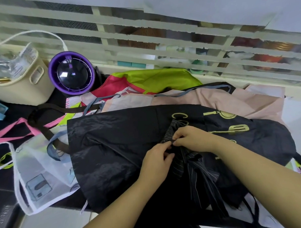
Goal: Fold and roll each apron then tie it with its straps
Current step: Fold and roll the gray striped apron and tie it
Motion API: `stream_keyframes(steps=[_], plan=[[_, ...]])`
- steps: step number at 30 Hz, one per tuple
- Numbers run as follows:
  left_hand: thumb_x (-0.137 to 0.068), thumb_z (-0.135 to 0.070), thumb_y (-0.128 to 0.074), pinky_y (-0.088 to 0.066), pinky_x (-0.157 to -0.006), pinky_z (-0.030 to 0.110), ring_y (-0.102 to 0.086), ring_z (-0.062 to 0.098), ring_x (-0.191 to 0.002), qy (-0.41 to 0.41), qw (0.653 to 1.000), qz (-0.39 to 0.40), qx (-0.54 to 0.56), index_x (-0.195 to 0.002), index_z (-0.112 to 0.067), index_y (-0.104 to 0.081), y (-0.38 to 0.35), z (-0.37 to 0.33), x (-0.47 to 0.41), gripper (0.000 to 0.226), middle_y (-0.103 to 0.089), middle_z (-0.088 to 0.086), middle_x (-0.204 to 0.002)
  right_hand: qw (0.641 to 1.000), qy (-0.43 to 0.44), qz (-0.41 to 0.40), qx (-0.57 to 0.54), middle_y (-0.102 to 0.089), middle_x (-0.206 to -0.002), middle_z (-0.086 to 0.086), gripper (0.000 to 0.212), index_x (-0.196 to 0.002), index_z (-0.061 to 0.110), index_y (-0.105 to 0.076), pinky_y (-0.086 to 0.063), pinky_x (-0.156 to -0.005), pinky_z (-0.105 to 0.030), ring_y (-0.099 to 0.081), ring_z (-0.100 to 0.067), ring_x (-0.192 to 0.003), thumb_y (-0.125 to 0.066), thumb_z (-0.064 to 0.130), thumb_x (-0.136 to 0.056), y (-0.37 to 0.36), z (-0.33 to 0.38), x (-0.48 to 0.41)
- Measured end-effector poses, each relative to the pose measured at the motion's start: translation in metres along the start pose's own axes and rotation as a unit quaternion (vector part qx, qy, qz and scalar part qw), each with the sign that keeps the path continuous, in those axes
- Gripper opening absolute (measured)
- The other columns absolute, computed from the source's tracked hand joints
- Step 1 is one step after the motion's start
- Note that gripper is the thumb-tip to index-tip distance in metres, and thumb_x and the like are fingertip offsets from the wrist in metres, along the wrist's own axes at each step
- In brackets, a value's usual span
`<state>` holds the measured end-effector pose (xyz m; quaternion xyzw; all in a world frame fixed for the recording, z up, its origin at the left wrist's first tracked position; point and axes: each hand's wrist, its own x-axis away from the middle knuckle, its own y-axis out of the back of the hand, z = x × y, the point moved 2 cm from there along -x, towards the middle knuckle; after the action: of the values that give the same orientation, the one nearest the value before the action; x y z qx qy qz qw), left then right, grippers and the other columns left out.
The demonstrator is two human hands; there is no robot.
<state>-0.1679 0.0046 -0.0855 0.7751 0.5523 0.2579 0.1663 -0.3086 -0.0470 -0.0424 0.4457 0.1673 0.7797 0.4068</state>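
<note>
The left hand (156,162) and right hand (189,138) are bare, with smooth, unmarked backs. The left forearm (118,202) and right forearm (254,168) are bare skin all the way to the frame's edge (the wide lens makes the right one look broader). The fingers are slender, and motion blur hides the nails.
</note>
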Motion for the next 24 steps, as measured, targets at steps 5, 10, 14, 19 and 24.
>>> stream_keyframes(steps=[5, 10, 14, 19, 24], plan=[[-0.090, -0.015, -0.063, -0.047, -0.083, 0.012, -0.062, -0.001, -0.095, 0.061, 0.985, -0.020, 0.160, -0.119, -0.027, -0.064, -0.004, -0.002, -0.001, 0.031, -0.066, -0.013, -0.105, 0.997, -0.028, 0.012, -0.071, -0.062, -0.096, -0.009, 0.015, -0.089, 0.009, -0.069, -0.043, -0.086, -0.035, -0.055, -0.016, -0.087, -0.059, 0.020, -0.091, 0.002, 0.000, 0.003], [-0.088, -0.011, -0.066, -0.048, -0.083, 0.010, -0.063, -0.005, -0.093, 0.074, 0.974, -0.075, 0.200, -0.111, -0.022, -0.066, -0.012, -0.007, 0.003, 0.026, -0.068, -0.013, -0.101, 0.994, -0.046, -0.006, -0.096, -0.051, -0.090, 0.006, 0.017, -0.090, 0.004, -0.069, -0.040, -0.082, -0.028, -0.052, -0.011, -0.086, -0.057, 0.016, -0.090, -0.001, 0.003, 0.003], [-0.088, -0.021, -0.066, -0.048, -0.083, 0.016, -0.059, 0.001, -0.092, 0.085, 0.983, -0.066, 0.151, -0.109, -0.024, -0.067, -0.015, -0.013, -0.003, 0.021, -0.059, -0.011, -0.104, 0.992, -0.053, -0.014, -0.117, -0.050, -0.087, -0.007, 0.025, -0.093, -0.011, -0.064, -0.036, -0.069, -0.029, -0.048, -0.016, -0.078, -0.056, 0.012, -0.089, -0.002, 0.003, 0.004], [-0.089, -0.025, -0.066, -0.052, -0.083, 0.027, -0.061, 0.007, -0.086, 0.130, 0.970, -0.081, 0.186, -0.092, -0.023, -0.068, -0.020, -0.012, -0.006, 0.005, -0.062, -0.006, -0.098, 0.989, -0.053, -0.013, -0.140, -0.047, -0.089, -0.011, 0.029, -0.093, -0.016, -0.060, -0.034, -0.072, -0.030, -0.045, -0.018, -0.080, -0.058, 0.013, -0.089, -0.003, 0.000, 0.005], [-0.085, -0.030, -0.068, -0.054, -0.078, 0.036, -0.061, 0.008, -0.084, 0.165, 0.966, -0.117, 0.160, -0.087, -0.027, -0.060, -0.026, -0.015, -0.007, 0.008, -0.062, -0.008, -0.096, 0.986, -0.075, -0.017, -0.150, -0.059, -0.091, -0.006, 0.016, -0.078, 0.008, -0.070, -0.041, -0.074, -0.026, -0.054, -0.015, -0.083, -0.059, 0.015, -0.088, -0.004, 0.002, 0.001]])
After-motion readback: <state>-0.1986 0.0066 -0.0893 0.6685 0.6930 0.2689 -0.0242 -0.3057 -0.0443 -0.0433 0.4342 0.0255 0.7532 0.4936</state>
